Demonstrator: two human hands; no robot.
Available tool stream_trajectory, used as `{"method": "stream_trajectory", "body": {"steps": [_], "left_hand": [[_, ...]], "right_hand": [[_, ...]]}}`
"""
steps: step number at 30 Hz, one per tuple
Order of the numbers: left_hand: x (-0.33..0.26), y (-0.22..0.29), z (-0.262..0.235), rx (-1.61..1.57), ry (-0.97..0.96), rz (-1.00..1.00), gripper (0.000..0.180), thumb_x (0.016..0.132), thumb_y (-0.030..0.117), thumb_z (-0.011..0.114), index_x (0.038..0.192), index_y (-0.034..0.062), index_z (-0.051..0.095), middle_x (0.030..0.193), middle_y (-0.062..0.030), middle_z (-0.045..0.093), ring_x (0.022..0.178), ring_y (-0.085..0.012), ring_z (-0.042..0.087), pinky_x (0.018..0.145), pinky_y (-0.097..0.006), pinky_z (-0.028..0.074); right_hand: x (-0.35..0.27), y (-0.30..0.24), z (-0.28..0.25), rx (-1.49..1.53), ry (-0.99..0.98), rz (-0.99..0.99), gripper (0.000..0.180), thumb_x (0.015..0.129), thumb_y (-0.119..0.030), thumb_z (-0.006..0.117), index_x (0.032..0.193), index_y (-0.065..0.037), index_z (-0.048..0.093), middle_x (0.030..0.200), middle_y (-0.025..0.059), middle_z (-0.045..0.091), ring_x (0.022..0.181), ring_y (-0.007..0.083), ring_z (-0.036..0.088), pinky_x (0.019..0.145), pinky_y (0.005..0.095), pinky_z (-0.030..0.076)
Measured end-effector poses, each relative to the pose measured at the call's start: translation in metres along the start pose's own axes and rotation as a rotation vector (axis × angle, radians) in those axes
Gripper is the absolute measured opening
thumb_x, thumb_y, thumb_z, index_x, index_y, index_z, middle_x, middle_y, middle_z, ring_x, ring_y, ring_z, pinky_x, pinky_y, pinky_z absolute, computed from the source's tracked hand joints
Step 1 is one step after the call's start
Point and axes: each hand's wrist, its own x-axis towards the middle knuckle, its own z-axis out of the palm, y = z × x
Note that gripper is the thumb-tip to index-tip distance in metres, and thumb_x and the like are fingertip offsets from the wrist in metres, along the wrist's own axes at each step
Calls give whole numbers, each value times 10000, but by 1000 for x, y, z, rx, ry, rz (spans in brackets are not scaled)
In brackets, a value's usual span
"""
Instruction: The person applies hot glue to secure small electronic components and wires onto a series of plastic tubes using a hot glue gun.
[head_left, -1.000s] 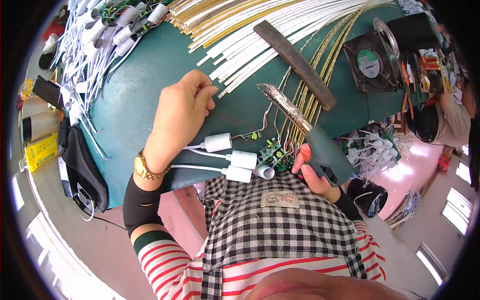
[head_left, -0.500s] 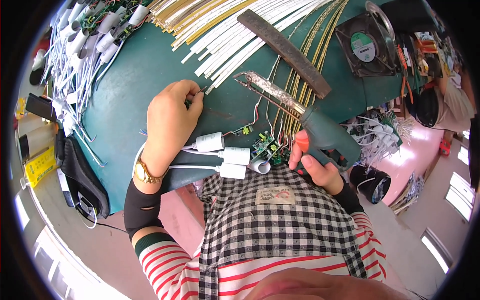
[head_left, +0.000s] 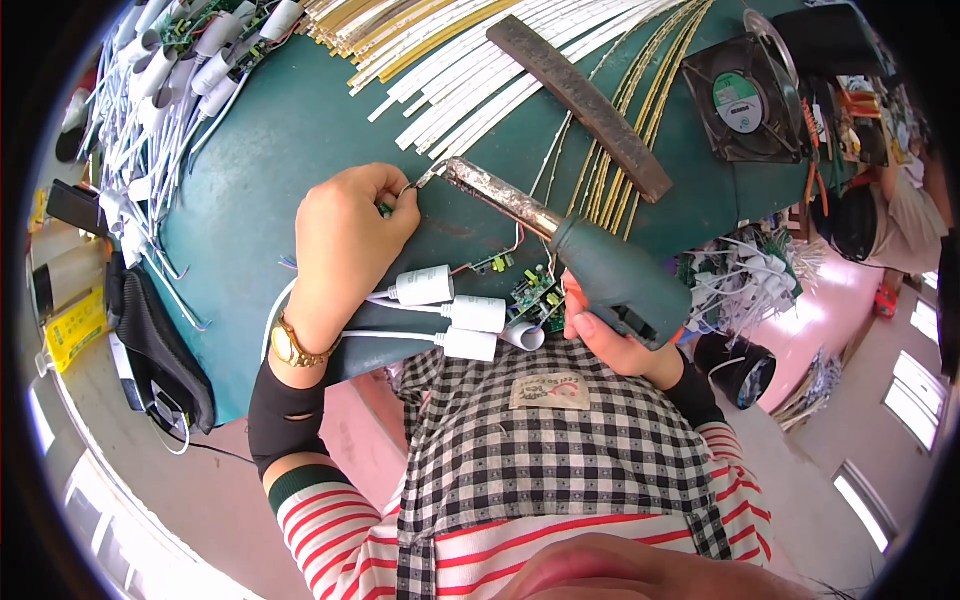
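Observation:
My left hand (head_left: 350, 225) is closed in a pinch at the near end of the white LED strips. A bit of green circuit board (head_left: 385, 210) shows between its fingers, the rest hidden by the hand. My right hand (head_left: 615, 345) grips a dark green soldering gun (head_left: 625, 280) from below. Its metal tip points left and meets, or nearly meets, the left fingertips and a thin lead there; contact is hard to tell. White LED strips (head_left: 490, 95) fan out beyond, under a dark metal bar (head_left: 580, 108). White cylindrical housings (head_left: 425, 285) with cables and green circuit boards (head_left: 537, 292) lie near the apron.
A bundle of white cabled housings (head_left: 150, 75) covers the table's far left. Yellowish thin strips (head_left: 640, 120) run to the right of the bar. A black fan (head_left: 738, 105) stands at the far right. More white parts (head_left: 755, 275) hang past the right edge, where another person sits.
The soldering gun has moved left and its tip has come to my left fingertips. My left hand keeps its pinch and has shifted slightly right.

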Motion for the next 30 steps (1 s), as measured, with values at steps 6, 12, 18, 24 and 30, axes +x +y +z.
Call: {"method": "stream_trajectory", "body": {"steps": [6,12,18,24,30], "left_hand": [[2,-1,2,-31,30,-28,99,743,126,691,746,28,677,652,-102,625,582,-263,612,569,-341,483],[5,-2,-3,-69,-4,-70,126,728,142,699,738,19,677,627,-107,617,554,-266,596,564,-337,475],[5,-3,-6,-77,-41,-76,123,723,138,698,735,18,678,611,-105,609,535,-259,585,558,-330,468],[6,-3,-7,-86,-59,-80,119,717,136,696,730,20,679,609,-104,617,533,-258,589,552,-329,464],[7,-3,-7,-69,-60,-85,118,714,137,696,727,21,680,613,-102,623,534,-253,594,554,-330,466]], "right_hand": [[2,-8,5,-123,-18,-5,419,894,-6,548,1306,6,473,897,73,580,713,132,575,642,279,502],[-4,-3,8,-95,32,101,414,883,-8,584,1284,6,478,911,70,572,722,120,575,643,278,508],[11,-20,8,-215,-49,86,232,867,1,591,1096,0,554,851,62,583,709,121,585,639,275,492],[13,-18,13,-278,-19,23,104,863,-8,599,963,-2,572,813,51,586,693,130,580,630,276,475],[21,-28,16,-234,8,32,81,861,-13,608,939,2,589,795,54,588,691,138,578,627,279,472]]}}
